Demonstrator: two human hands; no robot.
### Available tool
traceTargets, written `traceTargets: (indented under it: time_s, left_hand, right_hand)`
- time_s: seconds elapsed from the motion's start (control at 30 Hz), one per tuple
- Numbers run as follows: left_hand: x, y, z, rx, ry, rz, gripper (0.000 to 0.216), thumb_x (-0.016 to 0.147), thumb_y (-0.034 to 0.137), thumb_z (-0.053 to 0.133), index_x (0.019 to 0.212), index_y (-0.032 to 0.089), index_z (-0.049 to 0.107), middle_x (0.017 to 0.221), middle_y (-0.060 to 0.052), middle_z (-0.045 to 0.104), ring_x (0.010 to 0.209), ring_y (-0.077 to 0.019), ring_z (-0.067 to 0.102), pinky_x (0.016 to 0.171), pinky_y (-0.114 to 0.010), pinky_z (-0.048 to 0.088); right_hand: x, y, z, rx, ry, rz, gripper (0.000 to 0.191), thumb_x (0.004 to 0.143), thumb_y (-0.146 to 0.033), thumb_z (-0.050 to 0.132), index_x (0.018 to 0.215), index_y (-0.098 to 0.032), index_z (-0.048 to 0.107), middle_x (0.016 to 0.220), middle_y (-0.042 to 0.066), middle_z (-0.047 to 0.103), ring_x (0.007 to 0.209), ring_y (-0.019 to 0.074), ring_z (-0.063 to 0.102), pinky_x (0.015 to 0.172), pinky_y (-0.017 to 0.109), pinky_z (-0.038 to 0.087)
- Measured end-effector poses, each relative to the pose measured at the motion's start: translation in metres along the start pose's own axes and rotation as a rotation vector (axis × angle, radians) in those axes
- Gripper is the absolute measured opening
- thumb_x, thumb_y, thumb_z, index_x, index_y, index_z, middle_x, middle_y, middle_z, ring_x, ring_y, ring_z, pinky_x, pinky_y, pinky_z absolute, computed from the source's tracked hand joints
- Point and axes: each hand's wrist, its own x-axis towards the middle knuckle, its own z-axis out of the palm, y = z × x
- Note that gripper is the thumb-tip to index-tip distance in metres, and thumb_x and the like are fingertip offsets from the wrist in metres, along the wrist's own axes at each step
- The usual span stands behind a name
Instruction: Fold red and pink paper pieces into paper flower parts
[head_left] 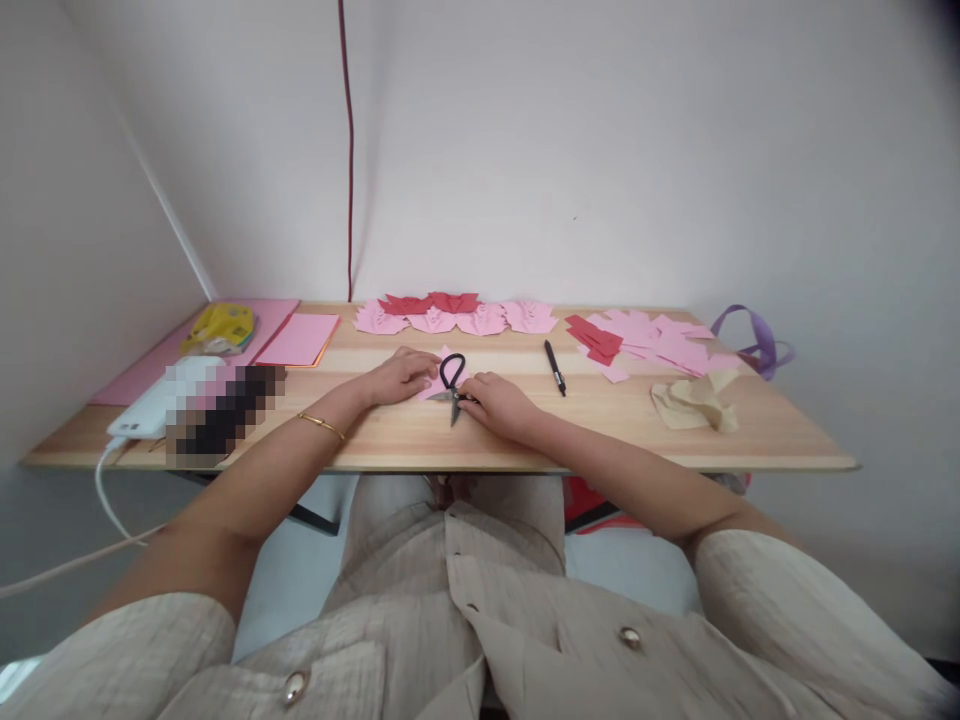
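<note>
Black-handled scissors (454, 396) lie at the middle of the table with their blades spread apart. My right hand (501, 404) has its fingers closed around one handle, which they mostly hide; the other handle loop stands free. To the left, my left hand (401, 377) rests on the tabletop with fingers lightly bent and spread, its fingertips at the edge of a small pink paper piece (430, 389). That paper lies partly under the scissors.
Folded pink paper shapes (481, 319) and red ones (454, 302) line the wall edge. On the right are a pen (555, 368), pink slips (660, 340), red slips (596, 340), crumpled tan paper (697, 400) and a purple strap (763, 345). A white power bank (169, 395) and paper sheets (300, 338) sit left.
</note>
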Motion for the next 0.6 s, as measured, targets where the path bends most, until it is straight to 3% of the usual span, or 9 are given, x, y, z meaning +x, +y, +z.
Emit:
traceTargets:
  time_s: [0.23, 0.47, 0.6]
  left_hand:
    - [-0.001, -0.002, 0.000, -0.004, -0.004, 0.037, 0.031, 0.090, 0.040, 0.041, 0.103, 0.021, 0.062, 0.127, -0.010, 0.058, 0.119, -0.0235, 0.050, 0.103, -0.042, 0.031]
    - [-0.005, -0.004, 0.004, -0.028, 0.060, -0.043, 0.034, 0.088, 0.045, 0.044, 0.101, 0.019, 0.062, 0.124, -0.011, 0.060, 0.113, -0.0236, 0.053, 0.099, -0.040, 0.037]
    - [-0.006, -0.005, 0.005, -0.074, 0.134, -0.094, 0.037, 0.086, 0.046, 0.048, 0.104, 0.018, 0.063, 0.121, -0.011, 0.063, 0.111, -0.0229, 0.055, 0.098, -0.041, 0.040]
  right_hand:
    - [-0.001, -0.007, 0.004, -0.010, 0.020, -0.005, 0.022, 0.092, -0.030, 0.048, 0.104, -0.013, 0.059, 0.099, 0.012, 0.060, 0.093, 0.0202, 0.053, 0.083, 0.031, 0.038]
    - [-0.021, -0.023, -0.002, 0.039, -0.007, -0.055, 0.022, 0.092, -0.030, 0.049, 0.102, -0.014, 0.060, 0.096, 0.011, 0.060, 0.094, 0.0202, 0.053, 0.080, 0.031, 0.040]
    - [-0.037, -0.005, -0.018, 0.050, 0.095, -0.084, 0.021, 0.092, -0.029, 0.047, 0.102, -0.015, 0.060, 0.097, 0.011, 0.060, 0.092, 0.0200, 0.053, 0.083, 0.032, 0.041]
